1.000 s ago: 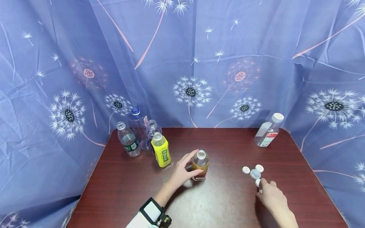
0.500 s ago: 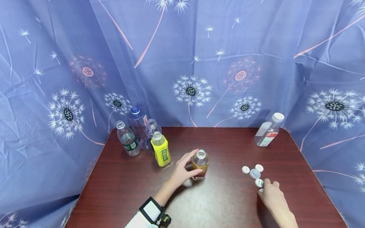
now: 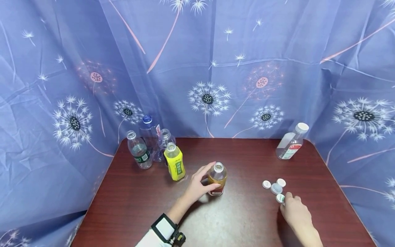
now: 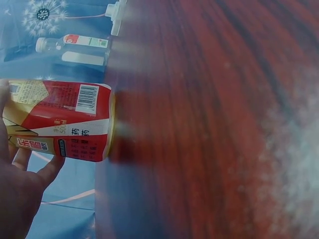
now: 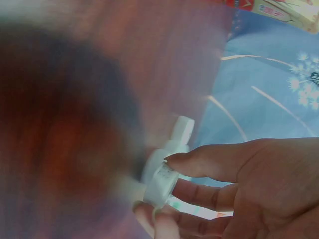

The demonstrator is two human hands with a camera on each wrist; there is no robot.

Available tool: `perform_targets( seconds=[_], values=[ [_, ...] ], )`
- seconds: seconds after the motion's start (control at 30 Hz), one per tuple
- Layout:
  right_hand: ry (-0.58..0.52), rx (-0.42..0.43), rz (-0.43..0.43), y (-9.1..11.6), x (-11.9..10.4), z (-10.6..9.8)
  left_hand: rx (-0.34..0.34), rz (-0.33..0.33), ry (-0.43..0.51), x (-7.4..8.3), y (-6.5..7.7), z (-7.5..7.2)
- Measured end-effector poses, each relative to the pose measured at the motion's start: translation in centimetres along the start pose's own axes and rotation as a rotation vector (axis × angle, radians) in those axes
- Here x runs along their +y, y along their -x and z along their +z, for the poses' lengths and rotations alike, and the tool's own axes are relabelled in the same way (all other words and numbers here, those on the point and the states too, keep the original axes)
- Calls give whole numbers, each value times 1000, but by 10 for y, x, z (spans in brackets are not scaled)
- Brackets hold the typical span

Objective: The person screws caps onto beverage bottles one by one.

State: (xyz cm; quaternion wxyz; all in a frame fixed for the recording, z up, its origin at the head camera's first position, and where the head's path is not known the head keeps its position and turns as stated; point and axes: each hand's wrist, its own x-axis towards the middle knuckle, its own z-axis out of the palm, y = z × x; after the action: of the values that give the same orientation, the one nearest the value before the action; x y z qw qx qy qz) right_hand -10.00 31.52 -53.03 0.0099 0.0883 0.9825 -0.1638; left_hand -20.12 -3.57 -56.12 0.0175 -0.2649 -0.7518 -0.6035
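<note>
My left hand (image 3: 196,187) grips an upright, uncapped plastic bottle (image 3: 217,179), thumb in front and fingers behind. In the left wrist view, its red and gold label (image 4: 70,122) shows a barcode, and its base is by the tabletop. At the right, my right hand (image 3: 297,213) reaches down beside a group of bottle caps. The right wrist view shows a white bottle cap (image 5: 162,184) pinched between thumb and fingertips, with more pale caps behind it. Nearest that hand in the head view lies a white cap with green print (image 3: 280,198); beyond it are a greyish cap (image 3: 276,188) and two white ones.
Several uncapped bottles stand at the back left, the nearest a yellow-labelled bottle (image 3: 175,163). A clear bottle with a white cap (image 3: 290,145) stands at the back right. A blue dandelion-print curtain (image 3: 206,68) encloses the brown table (image 3: 240,216) behind and at the sides.
The right hand has shifted slightly, uncovering the green-printed cap. The cap at its fingertips has dropped out of sight in the head view. The left hand and bottle stay put.
</note>
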Motion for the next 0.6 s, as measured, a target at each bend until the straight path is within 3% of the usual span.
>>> perform_targets(
  seconds=[0.37, 0.6],
  values=[
    [-149, 253, -284, -13, -55, -17, 2, -5, -10, 0, 1, 0],
    [-222, 281, -429, -23, -96, -25, 10, -5, 11, -1, 1, 2]
  ],
)
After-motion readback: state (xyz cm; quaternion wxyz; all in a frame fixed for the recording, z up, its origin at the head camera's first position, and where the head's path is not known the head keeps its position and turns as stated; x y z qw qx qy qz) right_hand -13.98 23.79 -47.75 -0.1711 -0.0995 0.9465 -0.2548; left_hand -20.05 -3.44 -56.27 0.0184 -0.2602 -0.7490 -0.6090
